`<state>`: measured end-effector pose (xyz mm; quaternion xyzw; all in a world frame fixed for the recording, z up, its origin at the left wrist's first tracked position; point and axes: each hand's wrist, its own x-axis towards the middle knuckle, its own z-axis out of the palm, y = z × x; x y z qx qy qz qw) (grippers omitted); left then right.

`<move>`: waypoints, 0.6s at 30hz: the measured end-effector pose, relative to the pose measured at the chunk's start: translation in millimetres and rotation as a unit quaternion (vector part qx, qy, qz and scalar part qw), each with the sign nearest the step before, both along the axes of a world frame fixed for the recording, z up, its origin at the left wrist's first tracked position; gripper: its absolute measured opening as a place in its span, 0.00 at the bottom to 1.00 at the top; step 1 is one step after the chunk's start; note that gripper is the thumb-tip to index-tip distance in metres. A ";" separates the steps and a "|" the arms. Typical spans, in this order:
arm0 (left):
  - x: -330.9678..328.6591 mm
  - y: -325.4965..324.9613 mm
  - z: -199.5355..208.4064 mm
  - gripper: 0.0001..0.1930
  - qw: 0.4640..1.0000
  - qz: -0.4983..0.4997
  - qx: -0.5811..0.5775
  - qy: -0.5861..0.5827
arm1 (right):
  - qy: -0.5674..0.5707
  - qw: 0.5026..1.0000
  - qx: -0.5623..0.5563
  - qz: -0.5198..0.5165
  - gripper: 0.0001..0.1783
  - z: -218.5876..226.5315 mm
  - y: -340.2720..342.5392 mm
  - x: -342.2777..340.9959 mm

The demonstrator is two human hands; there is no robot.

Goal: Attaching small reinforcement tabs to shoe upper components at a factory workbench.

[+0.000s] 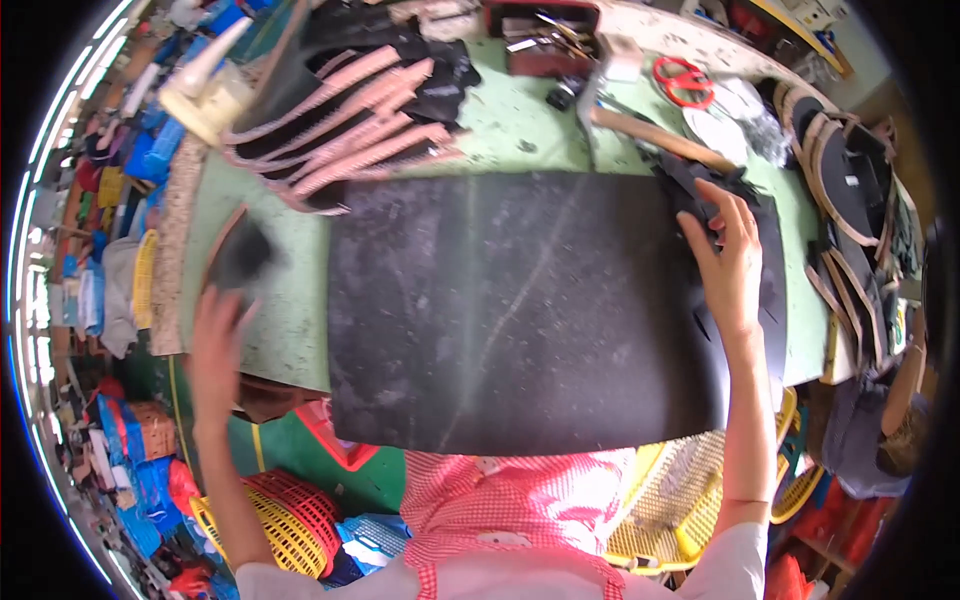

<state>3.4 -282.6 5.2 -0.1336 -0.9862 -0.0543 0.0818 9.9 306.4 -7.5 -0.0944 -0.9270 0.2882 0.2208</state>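
Blur softened your left hand point(215, 335), which reached over the left part of the green surface point(285, 320) beside a curved dark piece point(240, 255) with a tan edge. Its fingers met or nearly met the piece's lower end; you could not have told from this view how far they were closed, or whether they had hold of it. Farther back, pink-edged strips point(385, 150) lay in an overlapping fan, probably so that single strips could be picked out.

In the middle, a broad black sheet point(520, 310) lay flat before you, perhaps as a working mat. Behind it, the hammer point(655, 135) and the red-handled scissors point(686, 83) lay within reach, likely set back to leave the sheet free.

Your right hand point(733, 255) hung over the sheet's right part, thumb and fingers curved and well parted, with nothing visible between them; dark scraps point(675, 172) lay just beyond the fingertips. At far right, curved pale-edged pieces point(850, 175) were heaped together, seemingly gathered out of the way.

For edges, the sheet's near side reached past the surface's front edge towards your apron point(520, 490). Sideways room lay along the green strip left of the sheet; rearward, the strips and tools narrowed it.
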 end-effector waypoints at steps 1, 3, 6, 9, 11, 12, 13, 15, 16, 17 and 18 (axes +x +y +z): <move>-7.3 24.1 3.9 0.24 0.999 -0.020 -0.004 -0.029 | 0.034 0.996 0.078 -0.005 0.11 -7.4 -1.2 -7.1; -33.5 72.4 -2.8 0.27 0.994 -0.074 0.059 -0.053 | 0.051 0.990 0.135 -0.003 0.09 -18.8 7.7 -8.9; -87.4 112.1 8.1 0.28 0.973 -0.125 0.184 0.054 | -0.011 0.996 0.078 0.032 0.06 -12.3 25.0 4.6; -157.1 156.2 25.3 0.28 0.945 -0.156 0.206 0.203 | 0.019 0.989 0.077 0.122 0.06 -5.4 23.0 23.3; -203.5 164.3 32.1 0.26 0.945 -0.169 0.180 0.213 | -0.001 0.993 0.021 0.112 0.05 -0.6 21.9 27.1; -228.1 145.8 30.1 0.24 0.953 -0.174 0.167 0.183 | -0.026 0.994 -0.059 0.088 0.05 -0.8 20.3 24.2; -239.2 151.7 30.0 0.23 0.975 -0.084 0.170 0.116 | -0.024 0.995 -0.075 0.063 0.05 -1.2 23.8 23.1; -243.0 150.1 35.9 0.22 0.985 -0.023 0.148 0.088 | -0.013 0.994 -0.103 0.037 0.07 -1.8 23.4 13.4; -239.0 151.8 33.1 0.21 0.981 -0.053 0.138 0.129 | -0.008 0.994 -0.108 0.030 0.08 -0.1 21.9 8.0; -221.5 169.8 34.0 0.20 0.970 -0.114 0.164 0.138 | 0.002 0.996 -0.079 0.029 0.10 0.0 24.2 4.3; -198.3 191.1 42.4 0.19 0.955 -0.173 0.187 0.150 | 0.014 0.998 -0.051 0.030 0.11 0.0 27.8 -1.0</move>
